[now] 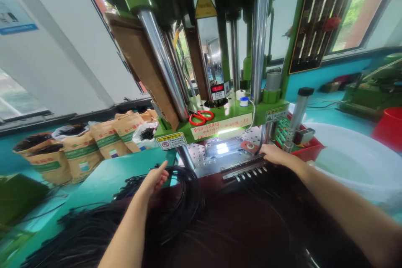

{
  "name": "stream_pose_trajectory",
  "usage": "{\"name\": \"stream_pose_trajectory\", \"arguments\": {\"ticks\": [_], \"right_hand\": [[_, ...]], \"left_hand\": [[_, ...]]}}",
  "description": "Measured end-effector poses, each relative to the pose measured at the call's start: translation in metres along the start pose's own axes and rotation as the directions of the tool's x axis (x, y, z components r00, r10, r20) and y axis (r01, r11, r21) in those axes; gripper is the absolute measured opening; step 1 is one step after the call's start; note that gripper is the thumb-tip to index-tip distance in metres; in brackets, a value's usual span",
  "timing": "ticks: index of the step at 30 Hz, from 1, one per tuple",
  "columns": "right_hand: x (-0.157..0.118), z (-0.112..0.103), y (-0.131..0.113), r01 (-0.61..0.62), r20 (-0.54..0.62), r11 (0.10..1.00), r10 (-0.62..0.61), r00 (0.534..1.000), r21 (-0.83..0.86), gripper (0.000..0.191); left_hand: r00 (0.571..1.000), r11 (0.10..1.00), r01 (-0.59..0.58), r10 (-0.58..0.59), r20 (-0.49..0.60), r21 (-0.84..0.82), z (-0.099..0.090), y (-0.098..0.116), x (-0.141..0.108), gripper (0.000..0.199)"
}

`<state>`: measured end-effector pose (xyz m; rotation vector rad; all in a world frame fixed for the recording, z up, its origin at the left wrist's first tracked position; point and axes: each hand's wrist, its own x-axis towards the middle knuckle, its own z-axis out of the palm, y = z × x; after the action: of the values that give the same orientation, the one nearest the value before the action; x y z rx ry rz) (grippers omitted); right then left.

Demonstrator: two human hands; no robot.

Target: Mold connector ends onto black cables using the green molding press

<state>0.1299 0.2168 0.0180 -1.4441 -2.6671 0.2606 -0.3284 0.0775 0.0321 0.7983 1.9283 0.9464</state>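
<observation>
My left hand (155,179) is over the left side of the dark work surface, beside a coil of black cable (188,201). One finger points out, the others are loosely curled, and I see nothing held. At the press's front edge, my right hand (271,153) is closed at the right end of a narrow metal bar (240,168); its fingertips are partly hidden. Several black cables with pale metal ends (248,175) lie along this bar. Behind it is the press's lit metal bed (216,148), with a reddish block (250,147) near my right hand.
A green press (232,111) with steel columns stands ahead; red-handled scissors (201,117) lie on its ledge. Black cables (84,230) are heaped on the green table (109,173) at left. Paper sacks (78,150) stand behind. A red bin (309,148) and white tub (342,163) are at right.
</observation>
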Motion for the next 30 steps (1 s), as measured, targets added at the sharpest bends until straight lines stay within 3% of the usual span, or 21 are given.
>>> {"name": "stream_pose_trajectory", "arguments": {"ticks": [2, 5, 6, 8, 11, 13, 16, 19, 21, 23, 25, 26, 28, 30], "right_hand": [[0.000, -0.001, -0.003, 0.011, -0.008, 0.998, -0.012, 1.000, -0.064, 0.023], [-0.009, -0.006, -0.009, 0.031, -0.037, 0.992, -0.036, 0.999, -0.121, 0.024], [-0.015, -0.009, -0.012, 0.056, -0.035, 0.990, -0.061, 0.998, -0.129, 0.025], [-0.028, -0.013, -0.020, 0.125, 0.002, 0.983, -0.126, 0.992, -0.137, 0.029], [-0.044, -0.016, -0.031, 0.205, 0.084, 0.966, -0.194, 0.977, -0.155, 0.034], [-0.047, -0.017, -0.037, 0.221, 0.127, 0.959, -0.201, 0.971, -0.178, 0.036], [-0.040, -0.027, -0.043, 0.230, 0.204, 0.951, -0.188, 0.961, -0.205, 0.034], [-0.030, -0.046, -0.050, 0.196, 0.284, 0.958, -0.133, 0.949, -0.207, 0.028], [-0.024, -0.060, -0.054, 0.145, 0.310, 0.969, -0.078, 0.948, -0.199, 0.025], [-0.019, -0.071, -0.058, 0.091, 0.284, 0.979, -0.035, 0.958, -0.184, 0.027], [-0.013, -0.078, -0.059, 0.046, 0.226, 0.987, -0.011, 0.974, -0.151, 0.029], [-0.009, -0.080, -0.058, 0.029, 0.200, 0.992, -0.004, 0.980, -0.123, 0.029], [0.001, -0.081, -0.057, 0.008, 0.168, 0.999, 0.000, 0.986, -0.048, 0.026], [0.014, -0.080, -0.056, -0.004, 0.141, 0.999, -0.001, 0.990, 0.034, 0.027]], "left_hand": [[0.988, 0.987, -0.156, 0.156, 0.016, 0.025, 0.007, 0.009, -0.019, 0.054], [0.919, 0.920, -0.391, 0.387, 0.068, 0.043, 0.031, 0.023, -0.066, 0.042], [0.899, 0.902, -0.429, 0.423, 0.111, 0.044, 0.043, 0.025, -0.085, 0.038], [0.855, 0.886, -0.456, 0.411, 0.317, 0.084, 0.074, 0.025, -0.123, 0.034], [0.639, 0.736, -0.659, 0.440, 0.631, 0.154, 0.128, 0.015, -0.170, 0.028], [0.562, 0.592, -0.775, 0.485, 0.670, 0.221, 0.162, 0.008, -0.189, 0.028], [0.545, 0.476, -0.820, 0.481, 0.687, 0.318, 0.200, 0.003, -0.205, 0.043], [0.565, 0.486, -0.807, 0.466, 0.681, 0.336, 0.221, 0.003, -0.209, 0.059], [0.605, 0.583, -0.755, 0.443, 0.662, 0.299, 0.231, 0.003, -0.206, 0.063], [0.649, 0.759, -0.628, 0.387, 0.655, 0.174, 0.240, 0.002, -0.198, 0.062], [0.663, 0.926, -0.373, 0.312, 0.680, -0.061, 0.249, 0.000, -0.187, 0.056], [0.664, 0.957, -0.208, 0.288, 0.690, -0.200, 0.253, 0.000, -0.181, 0.053], [0.655, 0.894, 0.098, 0.273, 0.705, -0.437, 0.260, 0.004, -0.170, 0.051], [0.603, 0.784, 0.274, 0.311, 0.735, -0.557, 0.265, 0.013, -0.161, 0.049]]}}
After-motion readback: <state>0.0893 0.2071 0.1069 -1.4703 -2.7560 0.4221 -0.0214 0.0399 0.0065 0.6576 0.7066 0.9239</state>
